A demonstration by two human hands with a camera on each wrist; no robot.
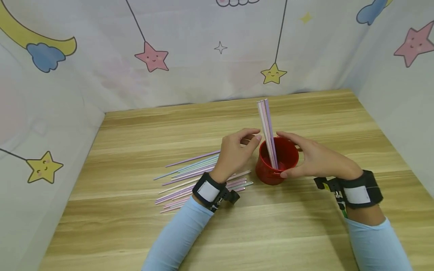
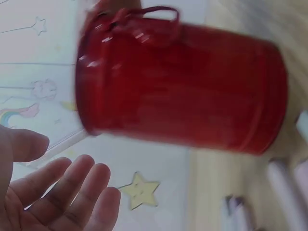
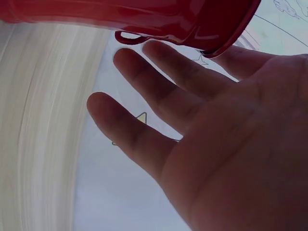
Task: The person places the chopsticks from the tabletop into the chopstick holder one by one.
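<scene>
Head view, centre frame: red cup point(image 1: 276, 162) with upright straws point(image 1: 268, 131); my left hand point(image 1: 235, 152) open beside, right hand point(image 1: 313, 158) open, steadying. Best kept upright; loose straws point(image 1: 193, 177) on surface point(image 1: 305, 226).

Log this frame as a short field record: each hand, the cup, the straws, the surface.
left hand: open, beside the cup's left side, fingers near the upright straws
right hand: open, cupped by the cup's right side
red cup: upright on the table
straws in cup: a few pastel ones, standing
loose straws: pile lying left of the cup
table: light wood
</scene>
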